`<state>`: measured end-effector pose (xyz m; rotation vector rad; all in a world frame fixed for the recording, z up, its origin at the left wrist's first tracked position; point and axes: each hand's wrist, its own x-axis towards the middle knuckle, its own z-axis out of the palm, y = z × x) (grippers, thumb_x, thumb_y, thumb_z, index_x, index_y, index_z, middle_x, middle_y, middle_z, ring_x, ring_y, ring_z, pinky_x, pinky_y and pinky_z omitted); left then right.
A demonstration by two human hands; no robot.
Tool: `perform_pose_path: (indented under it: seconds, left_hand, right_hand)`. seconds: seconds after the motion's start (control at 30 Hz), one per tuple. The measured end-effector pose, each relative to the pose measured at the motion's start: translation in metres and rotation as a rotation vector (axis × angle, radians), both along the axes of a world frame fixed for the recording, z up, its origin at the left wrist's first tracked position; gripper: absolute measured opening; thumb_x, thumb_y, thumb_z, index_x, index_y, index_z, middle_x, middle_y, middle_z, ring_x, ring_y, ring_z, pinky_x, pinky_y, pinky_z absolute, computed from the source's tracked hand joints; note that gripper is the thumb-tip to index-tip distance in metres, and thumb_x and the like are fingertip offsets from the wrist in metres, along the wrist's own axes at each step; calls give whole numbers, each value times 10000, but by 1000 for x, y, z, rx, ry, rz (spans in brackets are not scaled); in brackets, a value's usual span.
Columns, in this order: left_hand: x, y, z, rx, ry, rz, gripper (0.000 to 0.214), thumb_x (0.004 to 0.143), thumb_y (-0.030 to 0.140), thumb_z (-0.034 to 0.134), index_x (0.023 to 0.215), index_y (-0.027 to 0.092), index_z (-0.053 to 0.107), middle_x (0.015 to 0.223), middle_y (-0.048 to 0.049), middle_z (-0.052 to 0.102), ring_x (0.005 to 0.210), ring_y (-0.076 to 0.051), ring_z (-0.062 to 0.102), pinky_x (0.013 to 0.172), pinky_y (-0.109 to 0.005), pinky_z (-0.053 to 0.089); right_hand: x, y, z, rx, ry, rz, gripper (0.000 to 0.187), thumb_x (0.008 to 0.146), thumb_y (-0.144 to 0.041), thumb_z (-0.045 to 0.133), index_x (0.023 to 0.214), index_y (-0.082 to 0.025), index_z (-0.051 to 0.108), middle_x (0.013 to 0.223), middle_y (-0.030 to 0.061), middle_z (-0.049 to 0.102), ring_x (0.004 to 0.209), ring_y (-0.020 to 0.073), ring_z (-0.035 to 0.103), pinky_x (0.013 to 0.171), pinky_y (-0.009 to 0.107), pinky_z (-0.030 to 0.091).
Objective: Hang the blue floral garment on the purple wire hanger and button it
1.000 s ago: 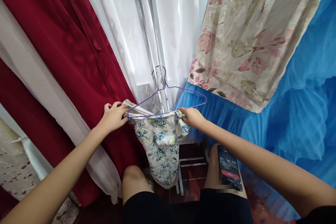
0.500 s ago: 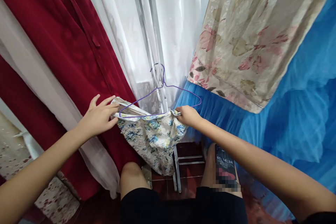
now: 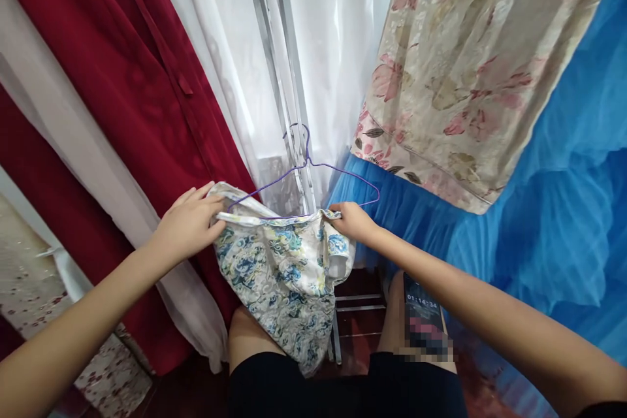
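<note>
A white garment with blue flowers (image 3: 281, 274) hangs over the bottom bar of a purple wire hanger (image 3: 313, 170) in front of me. My left hand (image 3: 189, 225) grips the garment's left edge at the hanger's left end, thumb below and fingers on top. My right hand (image 3: 350, 221) is closed on the garment's right edge at the hanger's bar. The cloth droops down onto my left knee.
A dark red curtain (image 3: 122, 85) and white sheer curtain (image 3: 323, 32) hang at left and centre around a metal pole (image 3: 279, 72). A floral fabric (image 3: 465, 65) and blue tulle (image 3: 563, 209) fill the right. A phone (image 3: 424, 323) lies on my right thigh.
The garment has spread wider and lower, now draping over my left knee. My left hand closed onto its left edge; the hanger shifted slightly.
</note>
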<state>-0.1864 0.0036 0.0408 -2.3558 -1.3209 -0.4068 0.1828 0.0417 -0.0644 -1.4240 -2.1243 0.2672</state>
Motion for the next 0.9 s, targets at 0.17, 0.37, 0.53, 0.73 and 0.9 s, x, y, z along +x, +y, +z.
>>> perform_pose_path:
  seconds: [0.17, 0.37, 0.53, 0.73, 0.9]
  left_hand:
    - [67, 8, 4, -26, -236, -162, 252, 902, 306, 459, 991, 192, 665, 1127, -86, 696, 1174, -296, 604, 1069, -451, 436]
    - [105, 40, -31, 132, -546, -106, 387, 887, 338, 567, 1250, 201, 561, 1191, -91, 654, 1054, -258, 639, 901, -347, 498]
    - [86, 51, -46, 145, -526, -69, 265, 902, 381, 570, 1092, 213, 646, 937, -47, 717, 854, -221, 684, 795, -278, 483]
    - [76, 45, -41, 141, -481, 23, 345, 920, 515, 556, 1078, 245, 702, 954, -62, 767, 882, -267, 719, 805, -298, 493]
    - [53, 50, -54, 104, -705, 63, 411, 901, 532, 578, 1142, 218, 690, 1081, -79, 744, 999, -270, 682, 897, -337, 495]
  right_hand:
    - [-10, -15, -3, -12, -39, -6, 213, 932, -276, 551, 963, -188, 743, 927, 114, 770, 900, 259, 697, 686, 257, 406]
    - [16, -33, -24, 78, 153, 58, 465, 860, -130, 529, 1309, -206, 625, 978, 66, 760, 876, 230, 693, 749, 266, 449]
    - [68, -30, -18, 282, 404, -161, 851, 869, -189, 575, 1605, -126, 152, 794, 26, 715, 697, 215, 652, 716, 309, 486]
    - [100, -1, 31, 107, 232, -165, 483, 776, -348, 750, 1189, -102, 700, 1011, 124, 750, 930, 278, 683, 830, 351, 504]
    - [112, -23, 56, -110, 216, 60, 326, 840, -440, 681, 755, -130, 739, 630, 18, 642, 613, 159, 578, 590, 270, 444]
